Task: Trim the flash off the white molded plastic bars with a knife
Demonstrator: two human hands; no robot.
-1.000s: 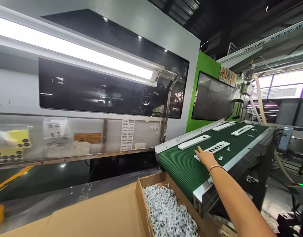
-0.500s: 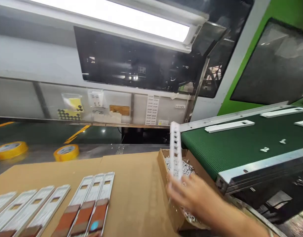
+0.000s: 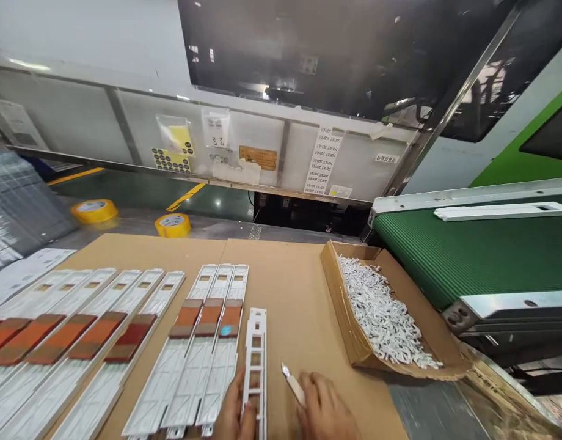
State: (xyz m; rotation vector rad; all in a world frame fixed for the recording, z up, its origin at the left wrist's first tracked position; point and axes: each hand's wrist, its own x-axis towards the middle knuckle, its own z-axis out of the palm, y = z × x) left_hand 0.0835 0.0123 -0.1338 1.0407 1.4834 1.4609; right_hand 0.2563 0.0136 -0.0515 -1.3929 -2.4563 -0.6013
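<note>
My left hand (image 3: 235, 408) is closed round the lower part of a narrow white plastic ladder-like frame (image 3: 256, 354) with a row of rectangular openings, in the head view's lower middle. To its right, my right hand (image 3: 324, 408) has its fingers curled on the pale handle of a craft knife (image 3: 292, 384). The blade points up and left, away from the hand, just above the cardboard. Left of the frame lie three long white plastic panels (image 3: 184, 360) side by side, each crossed by a reddish-brown band.
More banded white panels (image 3: 83, 366) lie at the left on the cardboard sheet (image 3: 294, 293). A cardboard box (image 3: 338, 305) of small white plastic pieces (image 3: 382, 311) stands at right, beside a green conveyor belt (image 3: 446, 256) carrying a white part (image 3: 501, 211). Yellow tape rolls (image 3: 172, 226) sit behind.
The white frame has moved from above the box, where my right hand was, down to the cardboard in my left hand. My right hand is now at the knife. The view has shifted.
</note>
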